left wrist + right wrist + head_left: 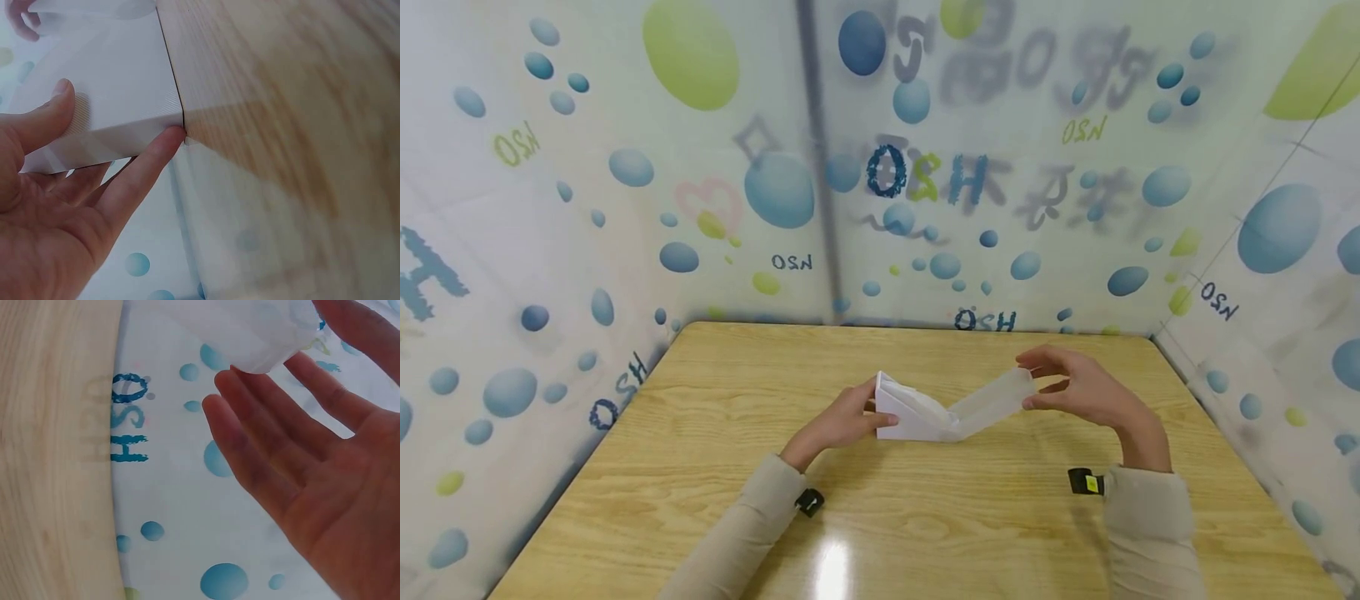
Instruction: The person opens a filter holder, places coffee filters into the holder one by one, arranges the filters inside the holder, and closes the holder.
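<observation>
In the head view a white box (910, 422) with a sloping top stands on its long side near the middle of the table. My left hand (846, 415) grips its left end. In the left wrist view the thumb lies on the broad face of the box (119, 69) and the fingers pass under, one fingertip at the corner by the tabletop. From the box's right end a translucent white flap (992, 402) slants up to the right. My right hand (1078, 387) holds the flap's raised end between thumb and fingers. The flap (250, 331) shows its rounded end at these fingers in the right wrist view.
The wood-grain table (715, 517) reaches back to a printed curtain (1037, 250) with blue and green dots. More of this curtain stands at both sides. A black wrist strap (809, 502) is at the left sleeve, another strap (1084, 482) at the right one.
</observation>
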Demonstrator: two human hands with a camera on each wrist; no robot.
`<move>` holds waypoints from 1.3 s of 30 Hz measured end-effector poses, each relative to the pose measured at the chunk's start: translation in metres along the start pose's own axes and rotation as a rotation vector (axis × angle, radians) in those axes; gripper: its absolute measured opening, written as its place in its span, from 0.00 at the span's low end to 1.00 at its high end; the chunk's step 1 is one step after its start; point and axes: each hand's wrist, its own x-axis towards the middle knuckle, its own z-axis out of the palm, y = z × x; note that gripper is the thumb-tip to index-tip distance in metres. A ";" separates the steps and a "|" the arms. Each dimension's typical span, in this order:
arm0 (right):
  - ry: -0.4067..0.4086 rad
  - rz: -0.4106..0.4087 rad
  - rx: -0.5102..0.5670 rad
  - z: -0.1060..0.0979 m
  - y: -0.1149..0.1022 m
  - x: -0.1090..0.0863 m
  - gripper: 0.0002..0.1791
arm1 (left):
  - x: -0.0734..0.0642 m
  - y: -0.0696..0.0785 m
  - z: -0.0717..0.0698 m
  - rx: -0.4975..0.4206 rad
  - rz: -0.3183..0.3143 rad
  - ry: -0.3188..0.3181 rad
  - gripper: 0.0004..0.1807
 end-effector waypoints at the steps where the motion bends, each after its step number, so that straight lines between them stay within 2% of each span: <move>1: -0.006 -0.006 0.010 0.000 0.002 0.000 0.34 | 0.000 0.000 0.000 -0.001 0.001 -0.001 0.17; 13: -0.037 -0.009 0.138 0.004 0.025 0.006 0.29 | 0.000 0.000 -0.001 0.014 0.016 -0.001 0.17; 22: -0.038 -0.010 0.227 0.009 0.042 0.009 0.26 | 0.001 -0.001 0.000 -0.011 0.011 -0.006 0.17; 32: -0.045 -0.012 0.287 0.011 0.047 0.009 0.24 | 0.000 0.000 -0.001 -0.008 0.008 -0.002 0.17; 39: -0.038 -0.006 0.279 0.011 0.046 0.008 0.23 | -0.001 0.001 -0.001 -0.003 0.010 -0.003 0.17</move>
